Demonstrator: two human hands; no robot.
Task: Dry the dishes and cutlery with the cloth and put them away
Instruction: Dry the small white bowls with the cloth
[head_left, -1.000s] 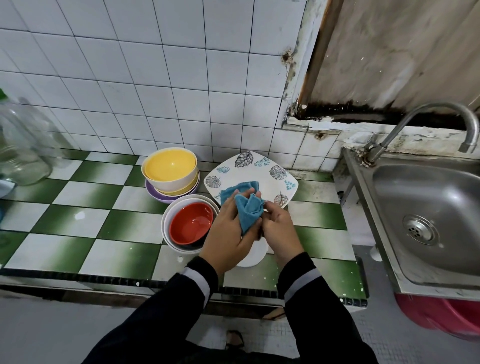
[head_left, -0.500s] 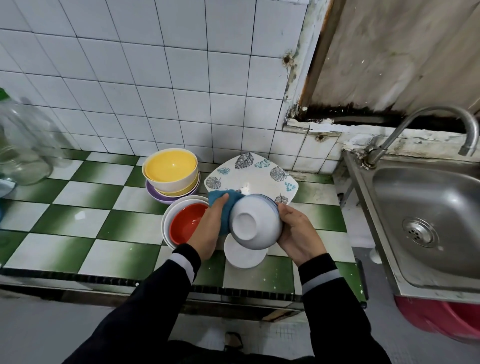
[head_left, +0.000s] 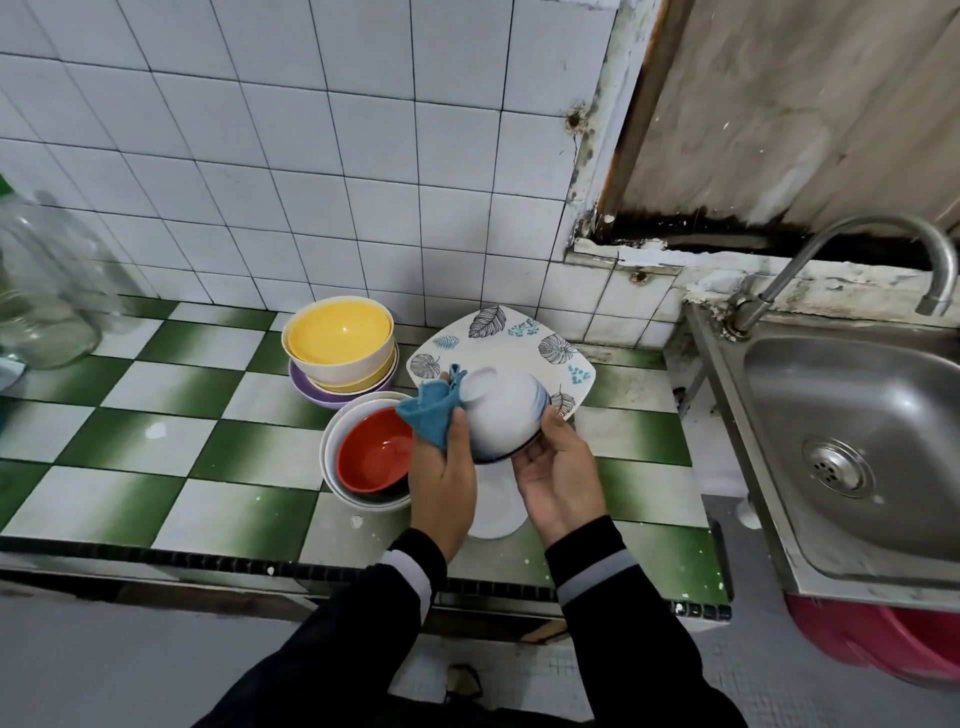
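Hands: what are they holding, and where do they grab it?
The right hand holds the white bowl by its rim, base turned up. The left hand grips the blue cloth, bunched against the bowl's side.

We face a wall (head_left: 260, 156) of white square tiles above a counter (head_left: 156, 441) tiled in green and white checks. To the right we see a steel sink (head_left: 857, 395) with a curved tap (head_left: 883, 220), beneath a stained, peeling panel (head_left: 779, 104). The floor (head_left: 104, 665) below is plain grey.
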